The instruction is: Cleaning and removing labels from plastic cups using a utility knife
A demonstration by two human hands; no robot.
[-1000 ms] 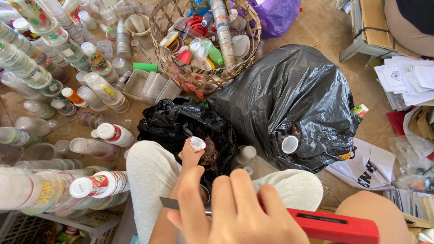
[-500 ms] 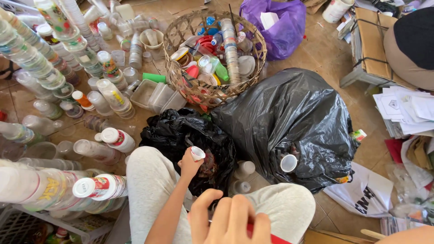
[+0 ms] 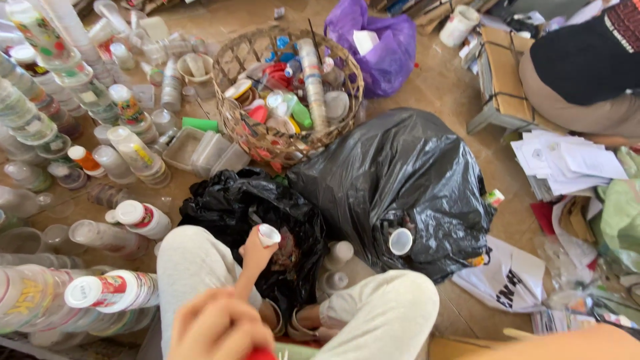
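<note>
Two hands show in the head view. The left hand [image 3: 255, 252] is stretched forward over a small black bag [image 3: 253, 220], its fingers pinching a white cap [image 3: 269, 234] at the tips. The right hand [image 3: 220, 327] is close to the camera at the bottom edge, fingers curled together over something red [image 3: 261, 354] that is mostly out of frame. A bigger black bag [image 3: 400, 180] bulges just right of the small one. A wicker basket [image 3: 267, 143] of lids and bottles sits behind, with stacked clear cups [image 3: 137, 152] on the left
</note>
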